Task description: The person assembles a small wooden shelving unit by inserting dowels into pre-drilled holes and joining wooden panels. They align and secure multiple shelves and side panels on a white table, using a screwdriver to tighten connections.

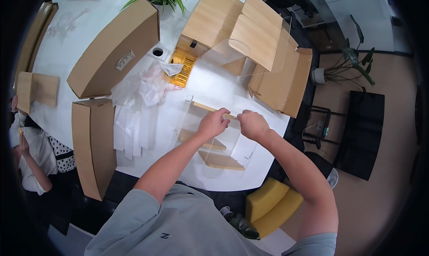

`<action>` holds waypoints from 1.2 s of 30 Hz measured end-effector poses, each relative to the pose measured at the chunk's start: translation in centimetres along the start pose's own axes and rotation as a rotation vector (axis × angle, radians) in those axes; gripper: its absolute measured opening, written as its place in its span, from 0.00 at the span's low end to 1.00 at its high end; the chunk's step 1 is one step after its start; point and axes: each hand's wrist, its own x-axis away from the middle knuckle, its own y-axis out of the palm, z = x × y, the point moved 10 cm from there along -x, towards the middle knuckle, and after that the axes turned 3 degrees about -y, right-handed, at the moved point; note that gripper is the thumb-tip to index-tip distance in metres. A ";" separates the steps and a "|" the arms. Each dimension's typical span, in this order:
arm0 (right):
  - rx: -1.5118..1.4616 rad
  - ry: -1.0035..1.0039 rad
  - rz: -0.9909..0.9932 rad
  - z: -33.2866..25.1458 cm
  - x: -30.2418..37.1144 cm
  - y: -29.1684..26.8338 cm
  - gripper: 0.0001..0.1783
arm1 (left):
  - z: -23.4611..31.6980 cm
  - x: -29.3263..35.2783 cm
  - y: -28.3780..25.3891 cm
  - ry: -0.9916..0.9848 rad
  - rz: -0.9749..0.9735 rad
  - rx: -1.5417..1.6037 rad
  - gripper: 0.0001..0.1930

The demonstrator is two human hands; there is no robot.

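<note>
On the white table in front of me stands a small shelf unit with clear plastic side panels [182, 117]. Its light wooden boards include a middle board [210, 142] and a lower board [221, 160]. At the far board [203, 106], my left hand [213, 123] has its fingers curled around the unit's edge. Beside it, my right hand [253, 125] is closed in a fist at that board's right end. Whatever the right fingers grip is hidden. Left of the unit lies a heap of clear plastic bags [149, 93].
Cardboard boxes [118, 46] [91, 144] stand to the left, near a yellow tool case [182, 70]. At the far right are a larger wooden unit [212, 16] and an opened carton [286, 84]. Another person [33, 153] sits at left. A yellow chair [272, 207] touches the near right side.
</note>
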 end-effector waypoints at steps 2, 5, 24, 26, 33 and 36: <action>-0.578 0.433 -0.044 4.5 -0.5 1.9 0.06 | 0.2 0.1 -0.1 -0.021 -0.003 0.036 0.16; -0.861 0.609 -0.114 6.8 0.1 4.0 0.07 | 0.4 0.2 0.2 0.004 0.002 0.003 0.17; -0.398 0.203 0.180 3.1 0.0 0.3 0.09 | 0.2 -0.1 0.0 0.008 0.009 -0.034 0.17; 0.011 -0.012 0.147 0.0 -0.1 -0.1 0.05 | 0.2 -0.1 -0.1 -0.002 0.018 -0.039 0.17; 0.197 -0.160 0.074 -1.0 -0.1 0.1 0.05 | 0.3 0.1 -0.1 -0.004 0.006 -0.027 0.17; -0.418 0.311 0.049 4.3 -0.8 1.6 0.07 | 0.2 -0.1 0.1 0.000 0.006 -0.012 0.17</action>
